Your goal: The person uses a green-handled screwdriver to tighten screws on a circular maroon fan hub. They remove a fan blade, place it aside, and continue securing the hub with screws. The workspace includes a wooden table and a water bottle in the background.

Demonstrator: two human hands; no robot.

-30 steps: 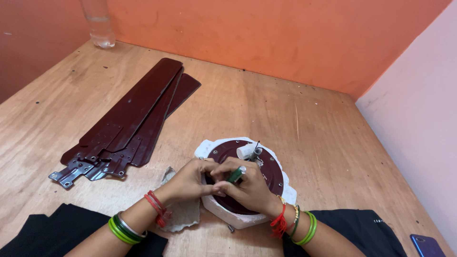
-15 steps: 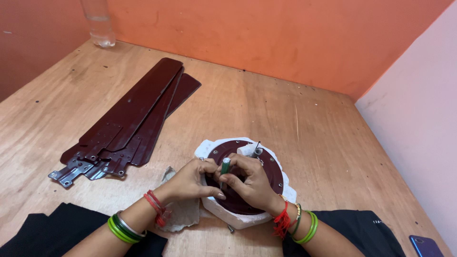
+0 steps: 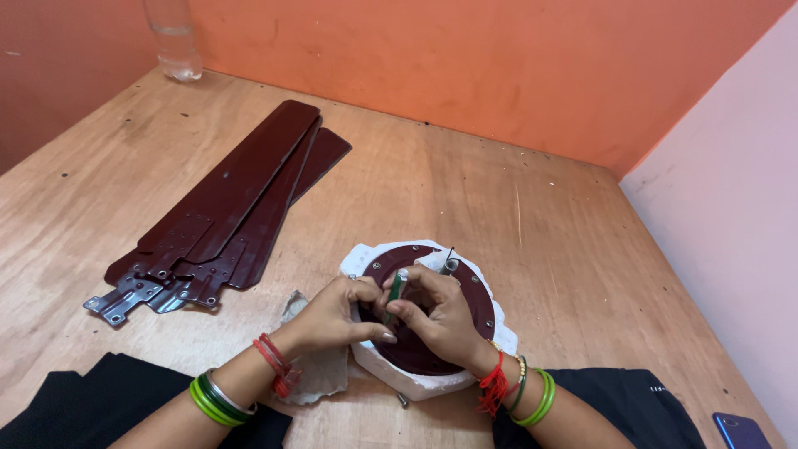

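A green-handled screwdriver point(image 3: 396, 289) is held upright over the dark red fan motor point(image 3: 465, 291), which is seated in a white foam cradle point(image 3: 420, 384) on the wooden bench point(image 3: 465, 191). It is gripped by the right hand point(image 3: 436, 320), while the left hand point(image 3: 332, 316) is curled against the motor beside it. Dark red fan blades point(image 3: 241, 199) are stacked well apart to the left.

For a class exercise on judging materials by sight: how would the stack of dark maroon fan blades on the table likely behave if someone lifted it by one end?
The fan blades look long, thin and flat, so they would probably flex slightly. They lie loosely overlapped, so they could slide apart. The metal brackets likely make that end heavier.
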